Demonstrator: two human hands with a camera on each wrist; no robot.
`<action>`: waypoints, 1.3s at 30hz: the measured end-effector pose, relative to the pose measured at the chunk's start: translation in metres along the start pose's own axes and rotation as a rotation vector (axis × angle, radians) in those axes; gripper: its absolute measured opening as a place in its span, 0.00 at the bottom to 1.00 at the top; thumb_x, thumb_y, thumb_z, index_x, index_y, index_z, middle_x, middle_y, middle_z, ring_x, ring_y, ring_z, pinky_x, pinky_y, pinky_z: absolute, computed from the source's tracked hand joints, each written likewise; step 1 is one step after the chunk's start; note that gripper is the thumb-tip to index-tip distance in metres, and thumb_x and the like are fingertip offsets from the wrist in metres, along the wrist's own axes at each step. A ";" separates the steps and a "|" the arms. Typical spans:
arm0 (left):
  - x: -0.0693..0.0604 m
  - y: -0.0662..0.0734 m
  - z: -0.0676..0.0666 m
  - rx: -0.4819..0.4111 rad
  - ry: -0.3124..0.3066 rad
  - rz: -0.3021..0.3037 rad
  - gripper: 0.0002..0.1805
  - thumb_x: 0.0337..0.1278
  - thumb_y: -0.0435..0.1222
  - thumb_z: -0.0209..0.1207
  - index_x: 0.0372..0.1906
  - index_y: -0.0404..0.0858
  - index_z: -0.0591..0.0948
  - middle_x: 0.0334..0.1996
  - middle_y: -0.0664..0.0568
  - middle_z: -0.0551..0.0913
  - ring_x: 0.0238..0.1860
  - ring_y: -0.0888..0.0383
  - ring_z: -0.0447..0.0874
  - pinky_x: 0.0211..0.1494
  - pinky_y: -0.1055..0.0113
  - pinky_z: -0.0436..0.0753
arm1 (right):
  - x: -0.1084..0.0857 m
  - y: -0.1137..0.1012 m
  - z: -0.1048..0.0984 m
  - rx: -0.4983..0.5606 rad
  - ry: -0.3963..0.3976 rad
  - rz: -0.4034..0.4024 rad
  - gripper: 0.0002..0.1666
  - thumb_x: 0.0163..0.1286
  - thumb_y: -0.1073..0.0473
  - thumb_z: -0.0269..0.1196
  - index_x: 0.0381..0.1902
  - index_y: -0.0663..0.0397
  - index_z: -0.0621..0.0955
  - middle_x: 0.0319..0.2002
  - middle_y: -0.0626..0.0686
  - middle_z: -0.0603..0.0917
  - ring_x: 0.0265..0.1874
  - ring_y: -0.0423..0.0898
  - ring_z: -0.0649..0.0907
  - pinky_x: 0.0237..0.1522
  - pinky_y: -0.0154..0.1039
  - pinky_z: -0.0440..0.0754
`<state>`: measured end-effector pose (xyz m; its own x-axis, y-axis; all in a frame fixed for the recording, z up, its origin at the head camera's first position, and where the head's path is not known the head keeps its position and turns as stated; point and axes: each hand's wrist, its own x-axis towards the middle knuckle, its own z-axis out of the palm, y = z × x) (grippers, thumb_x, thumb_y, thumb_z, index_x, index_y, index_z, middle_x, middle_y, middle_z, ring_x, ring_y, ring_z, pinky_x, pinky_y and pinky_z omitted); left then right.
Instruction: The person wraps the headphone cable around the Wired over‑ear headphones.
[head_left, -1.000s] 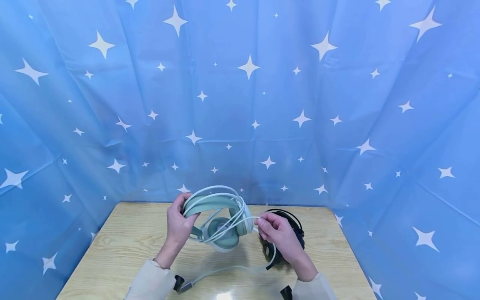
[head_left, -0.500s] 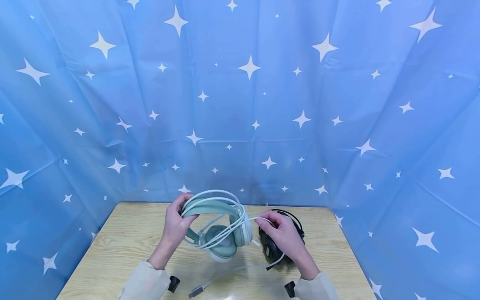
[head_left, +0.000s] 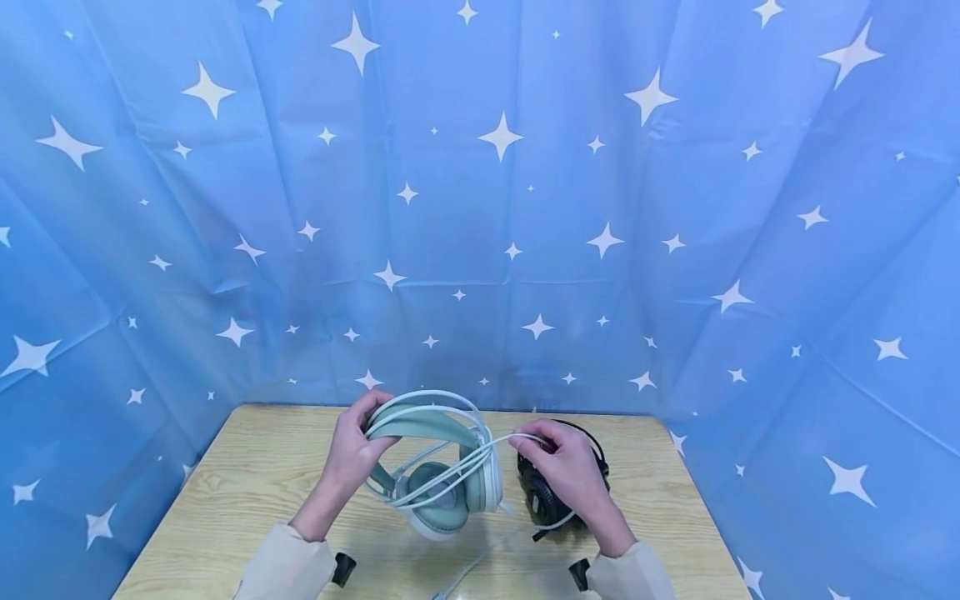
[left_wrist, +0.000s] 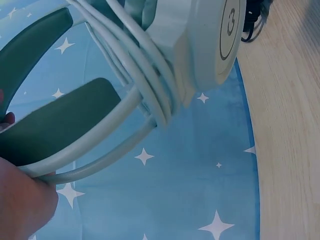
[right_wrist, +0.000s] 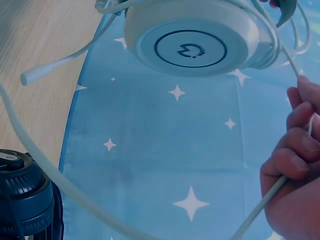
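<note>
A pale green and white headset point(head_left: 442, 500) is held up off the table, its ear cups hanging below the headband. My left hand point(head_left: 348, 458) grips the headband at its left side, thumb underneath. Several turns of white cable point(left_wrist: 135, 65) wrap round the band and one ear cup. To the right, my right hand point(head_left: 566, 471) pinches that cable, and its curled fingers enclose a stretch of it in the right wrist view. From there the loose cable point(right_wrist: 257, 210) hangs in a loop towards the table's front. A thin stalk with a rounded tip point(right_wrist: 37, 76) sticks out beside the ear cup.
Black headphones point(head_left: 542, 496) lie on the wooden table point(head_left: 225, 500) just behind and below my right hand. A blue curtain point(head_left: 480, 208) with white stars closes off the back and sides. Small black pieces point(head_left: 344, 569) sit at both sleeve cuffs.
The headset has sunk slightly in my left hand. The cable's plug has slid along the table towards the front and is now at the view's bottom edge. My right hand stays nearly in place.
</note>
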<state>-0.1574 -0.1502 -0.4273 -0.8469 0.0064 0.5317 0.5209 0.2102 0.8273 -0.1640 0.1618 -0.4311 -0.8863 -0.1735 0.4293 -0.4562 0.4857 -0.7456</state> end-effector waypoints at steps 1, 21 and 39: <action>0.000 0.000 0.000 -0.003 -0.004 0.000 0.15 0.49 0.21 0.66 0.43 0.35 0.83 0.30 0.49 0.82 0.29 0.61 0.77 0.37 0.67 0.76 | 0.000 0.001 0.000 -0.004 -0.002 0.001 0.05 0.68 0.52 0.73 0.39 0.42 0.89 0.34 0.36 0.88 0.32 0.35 0.84 0.37 0.36 0.83; 0.004 -0.009 -0.013 -0.518 -0.324 -0.071 0.18 0.61 0.19 0.53 0.49 0.41 0.81 0.21 0.58 0.73 0.13 0.55 0.52 0.15 0.62 0.53 | 0.007 0.018 -0.003 0.089 -0.047 0.004 0.04 0.68 0.53 0.72 0.36 0.44 0.87 0.30 0.41 0.83 0.28 0.38 0.78 0.32 0.34 0.78; 0.005 -0.017 -0.003 -0.845 -0.435 -0.124 0.24 0.62 0.16 0.43 0.52 0.41 0.80 0.18 0.51 0.59 0.14 0.61 0.50 0.16 0.63 0.46 | 0.019 0.029 0.013 0.206 -0.274 -0.036 0.11 0.78 0.53 0.61 0.50 0.44 0.88 0.46 0.43 0.88 0.44 0.42 0.85 0.47 0.39 0.83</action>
<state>-0.1701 -0.1567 -0.4382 -0.7777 0.4302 0.4584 0.1853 -0.5399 0.8211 -0.1948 0.1618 -0.4511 -0.8449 -0.4244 0.3255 -0.4694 0.2966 -0.8317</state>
